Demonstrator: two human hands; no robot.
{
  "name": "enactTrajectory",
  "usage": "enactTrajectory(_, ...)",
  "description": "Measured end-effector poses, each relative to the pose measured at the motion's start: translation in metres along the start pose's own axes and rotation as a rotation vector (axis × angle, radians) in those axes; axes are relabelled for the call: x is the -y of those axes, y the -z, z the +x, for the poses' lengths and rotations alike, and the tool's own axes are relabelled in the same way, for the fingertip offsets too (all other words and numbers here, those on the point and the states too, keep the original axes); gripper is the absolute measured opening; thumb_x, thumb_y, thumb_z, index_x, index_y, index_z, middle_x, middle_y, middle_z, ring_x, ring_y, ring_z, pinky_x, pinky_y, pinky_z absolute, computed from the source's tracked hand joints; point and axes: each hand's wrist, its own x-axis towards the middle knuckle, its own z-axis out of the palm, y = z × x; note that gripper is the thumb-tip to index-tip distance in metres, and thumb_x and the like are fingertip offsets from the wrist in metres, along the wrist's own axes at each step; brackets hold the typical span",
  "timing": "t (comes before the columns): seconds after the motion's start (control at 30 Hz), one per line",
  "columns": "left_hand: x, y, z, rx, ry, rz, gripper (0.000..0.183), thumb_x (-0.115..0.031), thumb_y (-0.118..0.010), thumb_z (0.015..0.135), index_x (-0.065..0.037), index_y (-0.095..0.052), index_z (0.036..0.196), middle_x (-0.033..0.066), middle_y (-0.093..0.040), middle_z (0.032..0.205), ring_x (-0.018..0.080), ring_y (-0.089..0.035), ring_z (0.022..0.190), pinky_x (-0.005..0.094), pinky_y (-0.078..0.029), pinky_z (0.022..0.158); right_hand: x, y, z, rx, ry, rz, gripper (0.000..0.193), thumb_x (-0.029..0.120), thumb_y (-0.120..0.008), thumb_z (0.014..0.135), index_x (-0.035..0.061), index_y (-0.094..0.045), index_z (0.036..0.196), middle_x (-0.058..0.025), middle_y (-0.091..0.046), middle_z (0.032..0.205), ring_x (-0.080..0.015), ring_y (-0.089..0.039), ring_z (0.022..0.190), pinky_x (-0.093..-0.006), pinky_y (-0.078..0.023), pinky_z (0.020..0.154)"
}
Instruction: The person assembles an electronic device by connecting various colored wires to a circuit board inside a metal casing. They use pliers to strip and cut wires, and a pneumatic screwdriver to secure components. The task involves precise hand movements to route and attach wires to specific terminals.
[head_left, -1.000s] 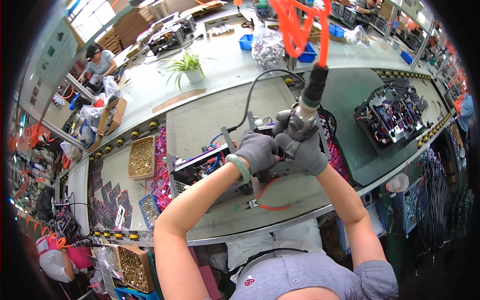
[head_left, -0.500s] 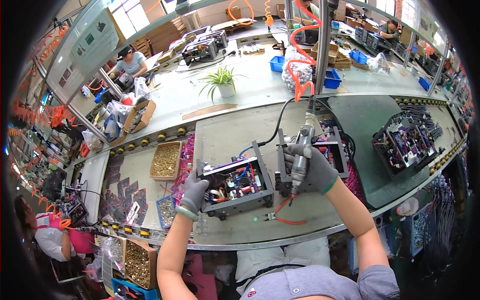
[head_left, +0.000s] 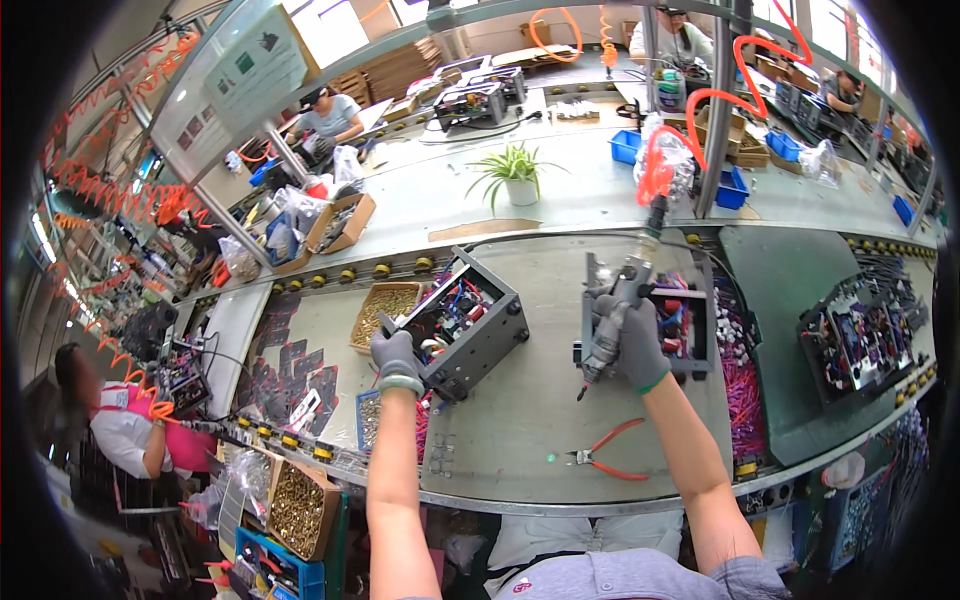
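Note:
My left hand [head_left: 393, 355], in a grey glove, grips the left end of a dark metal-framed electronics unit [head_left: 478, 345] that stands turned at an angle. Wires, boards and components show inside its frame. My gloved right hand [head_left: 638, 345] is wrapped round a pneumatic screwdriver [head_left: 630, 285], whose bit points down toward the mat, just left of a second framed unit [head_left: 697, 350]. The hand and tool partly hide that second unit. Red-handled pliers [head_left: 607, 465] lie on the mat in front, apart from both hands.
A box of small brass-coloured screws [head_left: 384, 303] and a blue tray [head_left: 368, 418] sit by the left unit. Flat dark parts [head_left: 290, 385] lie farther left. Another unit [head_left: 858, 340] stands on a green mat at right. Behind is a potted plant [head_left: 521, 188]. Co-workers sit around.
My left hand has turned the left unit and shifted it left and away. The screwdriver in my right hand has moved left, away from the pliers. The view has swung left.

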Motion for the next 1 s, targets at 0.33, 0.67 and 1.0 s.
enactTrajectory(0.33, -0.003, -0.025, -0.160, -0.345, -0.623, 0.323, 0.064, -0.006, -0.068, 0.079, 0.003, -0.040, 0.137, 0.0217, -0.045, 0.132, 0.0344, -0.050, 0.120, 0.0417, -0.043, 0.104, -0.020, 0.120, 0.029, 0.411, -0.053, 0.153, 0.030, 0.005, -0.067, 0.076, 0.0035, -0.060, 0.105, -0.0060, -0.062, 0.087, -0.0160, -0.063, 0.075, -0.0319, -0.055, 0.067)
enactTrajectory(0.67, 0.000, 0.026, -0.202, 0.337, -0.710, 0.451, 0.090, -0.016, -0.082, 0.074, -0.002, -0.031, 0.147, 0.0186, -0.049, 0.137, 0.0342, -0.048, 0.129, 0.0423, -0.043, 0.105, 0.019, 0.251, -0.007, -0.159, 0.203, 0.104, 0.028, 0.015, -0.065, 0.085, 0.0048, -0.058, 0.110, -0.0016, -0.061, 0.085, -0.0133, -0.059, 0.072, -0.0294, -0.050, 0.065)
enactTrajectory(1.0, 0.045, -0.062, -0.223, 0.457, -0.119, 0.360, 0.090, -0.030, -0.072, 0.087, -0.006, -0.014, 0.151, 0.0224, -0.051, 0.136, 0.0359, -0.057, 0.119, 0.0424, -0.047, 0.099, 0.006, 0.065, -0.111, -0.142, 0.298, 0.057, 0.022, 0.007, -0.061, 0.091, 0.0073, -0.054, 0.111, -0.0042, -0.058, 0.094, -0.0112, -0.059, 0.080, -0.0242, -0.051, 0.069)
